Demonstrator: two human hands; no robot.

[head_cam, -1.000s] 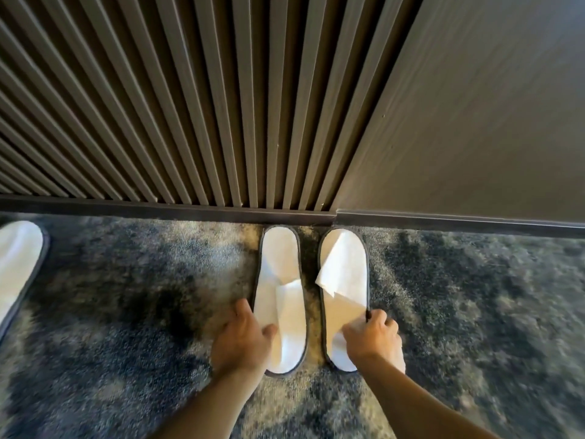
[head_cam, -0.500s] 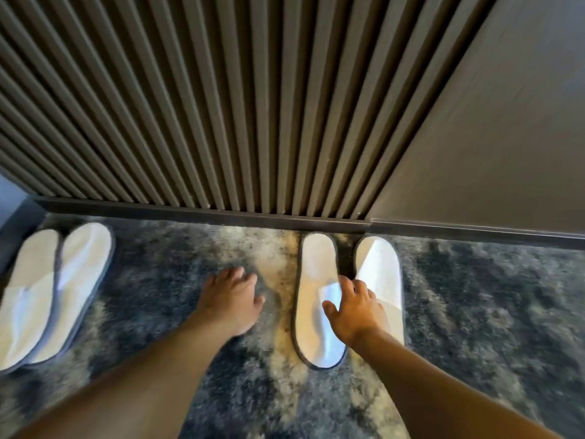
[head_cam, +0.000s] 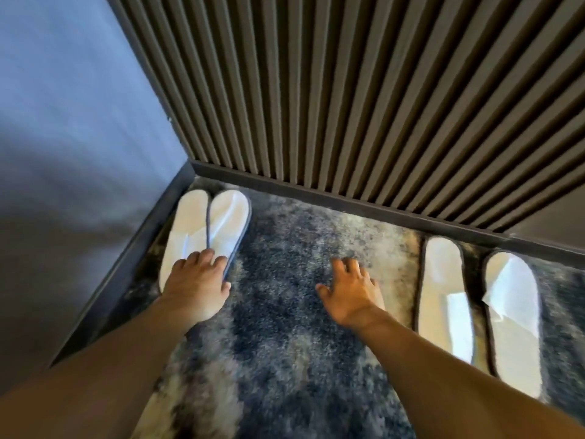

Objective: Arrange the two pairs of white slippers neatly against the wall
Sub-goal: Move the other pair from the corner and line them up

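In the far left corner of the carpet (head_cam: 285, 312), one pair of white slippers (head_cam: 209, 229) is seen, pressed side by side, the inner edges touching, toes pointed toward the slatted wall (head_cam: 348, 90) but stopping short of its baseboard (head_cam: 316, 193). The left slipper of this pair is laid along the dark skirting of the grey side wall (head_cam: 79, 122). The left hand (head_cam: 198, 286) is laid flat on the heel ends of this pair, fingers (head_cam: 207, 258) spread loosely, nothing pinched. The right hand (head_cam: 351, 293) is held palm down over bare carpet near the middle, fingers splayed, nothing gripped; whether the carpet is touched cannot be told. At the right edge of the carpet, the second pair of white slippers (head_cam: 478, 312) is set parallel, a narrow gap left between the two, toes close to the baseboard. A folded-up strap is seen on the rightmost one. Edges are blurred by motion.
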